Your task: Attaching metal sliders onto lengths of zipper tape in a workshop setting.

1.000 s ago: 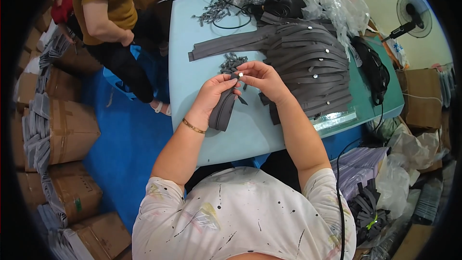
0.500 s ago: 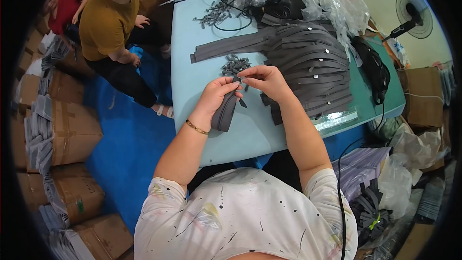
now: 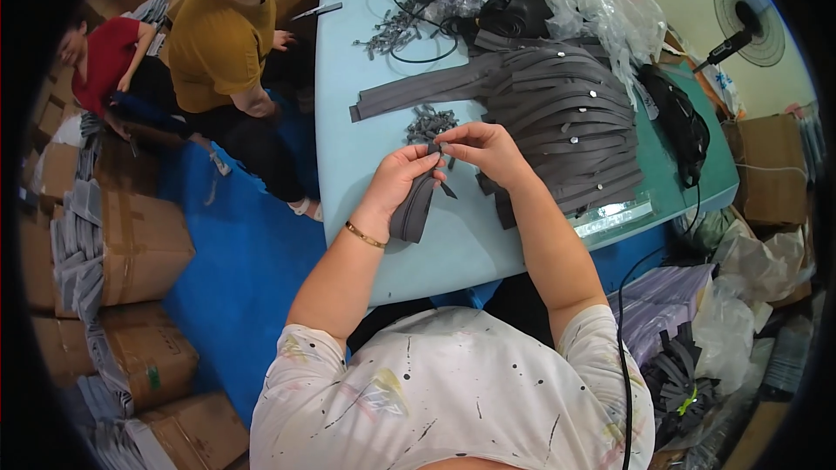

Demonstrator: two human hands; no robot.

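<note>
My left hand (image 3: pixel 399 176) is closed around a folded grey zipper tape (image 3: pixel 411 216), whose looped lower end hangs down over the table. At the top end of that tape, the thumb and fingers of my right hand (image 3: pixel 484 150) pinch together. Whatever lies between those right fingertips is too small and covered to name. Just beyond both hands sits a small pile of grey zipper sliders (image 3: pixel 425 119). To the right, a large spread of grey zipper tapes (image 3: pixel 562 113) lies in rows, with small white bits on top.
The light blue table (image 3: pixel 348 52) carries more small grey pieces (image 3: pixel 392 30), a black cable, black bags and clear plastic (image 3: pixel 592 0) at the far side. A fan (image 3: pixel 749 22) stands right. Seated people (image 3: pixel 222 43) are at left, near cardboard boxes (image 3: pixel 144 244).
The whole view has shifted slightly. Both hands keep nearly the same hold at the tape's end. At left, the person in mustard has lowered a hand, and the one in red shows more fully.
</note>
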